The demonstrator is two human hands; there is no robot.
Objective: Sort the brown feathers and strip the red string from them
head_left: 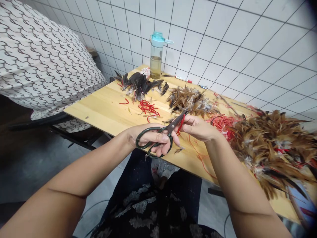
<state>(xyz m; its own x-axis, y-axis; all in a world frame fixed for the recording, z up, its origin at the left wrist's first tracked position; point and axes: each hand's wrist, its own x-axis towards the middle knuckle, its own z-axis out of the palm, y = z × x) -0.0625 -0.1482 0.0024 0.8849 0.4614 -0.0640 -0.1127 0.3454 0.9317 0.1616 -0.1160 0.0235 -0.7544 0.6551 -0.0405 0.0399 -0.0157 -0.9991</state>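
Red cord (182,125), pinched in the right hand (195,127) beside the two-o'clock blades of scissors (173,125) gripped by the left hand (158,138), is probably best held taut, fingertips clear.

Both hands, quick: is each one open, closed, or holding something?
Left hand: closed, holding the scissors by their dark handles.
Right hand: closed, apparently pinching red string beside the scissors.

Centre: dark-green-handled grey metal scissors (172,126). Right: brown-and-black feather pile (269,135). Upper left: white cloth (49,59) patterned with black wavy lines.
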